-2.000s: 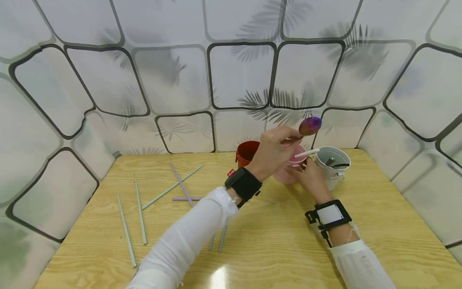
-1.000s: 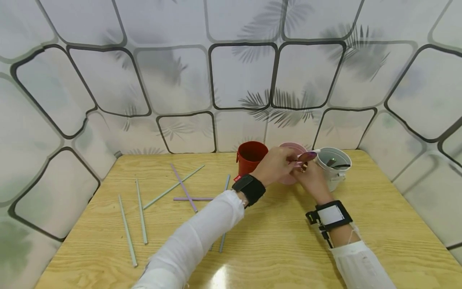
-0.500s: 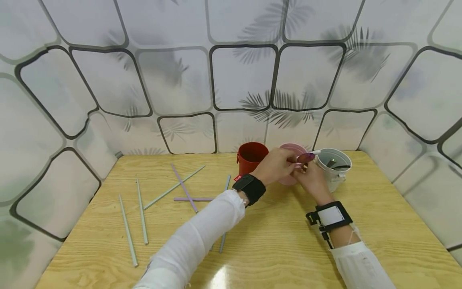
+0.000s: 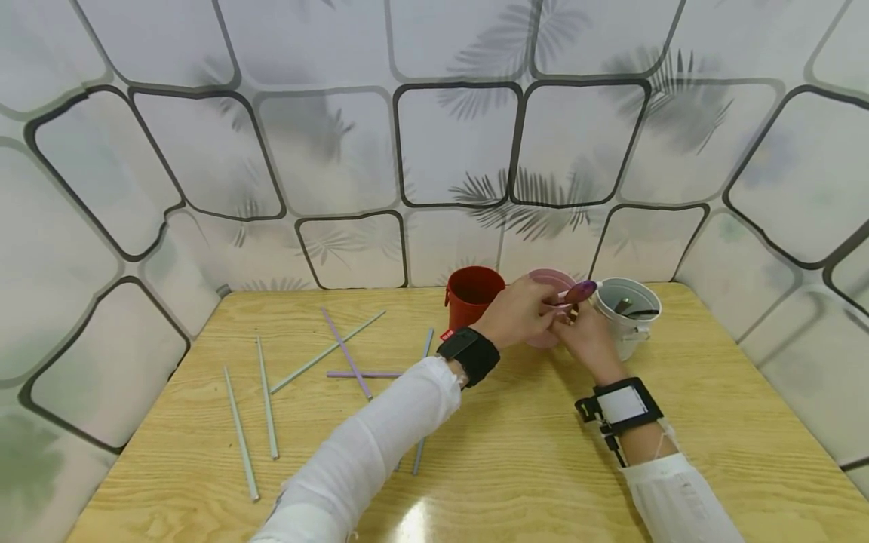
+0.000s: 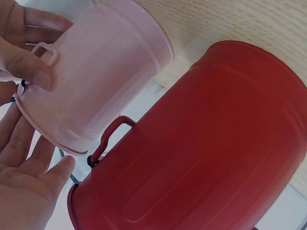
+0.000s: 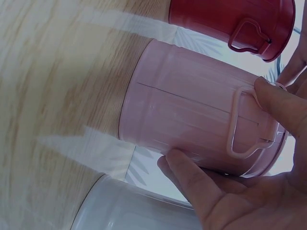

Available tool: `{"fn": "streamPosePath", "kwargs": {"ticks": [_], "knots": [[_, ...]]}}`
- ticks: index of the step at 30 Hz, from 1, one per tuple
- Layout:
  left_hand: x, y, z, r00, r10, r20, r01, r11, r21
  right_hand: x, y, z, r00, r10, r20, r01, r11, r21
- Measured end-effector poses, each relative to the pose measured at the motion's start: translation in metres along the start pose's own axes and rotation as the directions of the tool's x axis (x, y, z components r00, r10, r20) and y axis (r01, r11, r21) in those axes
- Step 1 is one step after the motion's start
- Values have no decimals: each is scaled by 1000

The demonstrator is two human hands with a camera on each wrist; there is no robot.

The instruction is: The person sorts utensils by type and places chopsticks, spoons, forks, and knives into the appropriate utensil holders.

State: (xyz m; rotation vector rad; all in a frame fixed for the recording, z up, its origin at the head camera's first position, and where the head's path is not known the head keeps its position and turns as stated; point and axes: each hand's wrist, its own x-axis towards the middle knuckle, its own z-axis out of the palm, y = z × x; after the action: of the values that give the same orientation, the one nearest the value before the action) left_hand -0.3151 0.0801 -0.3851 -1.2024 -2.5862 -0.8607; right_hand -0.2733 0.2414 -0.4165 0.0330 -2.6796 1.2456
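In the head view my left hand [image 4: 519, 309] holds a spoon over the pink bucket's mouth. The spoon's purple-bronze bowl [image 4: 581, 291] points right, and the fingers hide its handle. My right hand [image 4: 589, 332] grips the pink bucket [image 6: 192, 112], its thumb near the rim and small handle, other fingers against the side. The pink bucket stands upright on the table. In the left wrist view my left hand [image 5: 29, 177] is at the bucket's rim; the spoon cannot be seen there. A white stick, mostly hidden, shows behind the spoon bowl.
A red bucket [image 4: 473, 302] stands left of the pink one. To the right is a white bucket [image 4: 627, 343] with metal utensils inside. Several thin green, purple and blue sticks [image 4: 239, 434] lie on the left and middle of the wooden table [image 4: 523, 467]. A patterned backdrop closes the rear.
Over two seconds, my left hand lowers with the spoon from above the pink bucket down to its rim, next to my right hand. Since half a second ago the spoon bowl tilts slightly upward.
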Motion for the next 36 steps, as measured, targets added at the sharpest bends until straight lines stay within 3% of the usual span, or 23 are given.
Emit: {"fn": "streamPosePath", "kwargs": {"ticks": [12, 20, 24, 30, 33, 36], "knots": [[1, 0, 1, 999, 38, 9, -39, 991, 129, -1, -2, 1, 1000, -4, -14, 4, 1000, -7], [-4, -3, -4, 997, 74, -8, -73, 992, 102, 0, -1, 1, 1000, -16, -20, 15, 999, -49], [-12, 4, -19, 998, 60, -19, -58, 996, 63, 0, -2, 1, 1000, 10, -1, -10, 999, -46], [-36, 22, -58, 995, 45, -92, -46, 999, -9, -2, -4, 0, 999, 35, 12, -35, 999, -19], [-51, 28, -80, 981, 65, -182, -73, 997, -40, -3, -5, 0, 999, 36, 11, -36, 999, -17], [-70, 32, -102, 955, 87, -285, -115, 990, -82, -3, -4, 1, 999, 43, 1, -43, 998, -40]]}}
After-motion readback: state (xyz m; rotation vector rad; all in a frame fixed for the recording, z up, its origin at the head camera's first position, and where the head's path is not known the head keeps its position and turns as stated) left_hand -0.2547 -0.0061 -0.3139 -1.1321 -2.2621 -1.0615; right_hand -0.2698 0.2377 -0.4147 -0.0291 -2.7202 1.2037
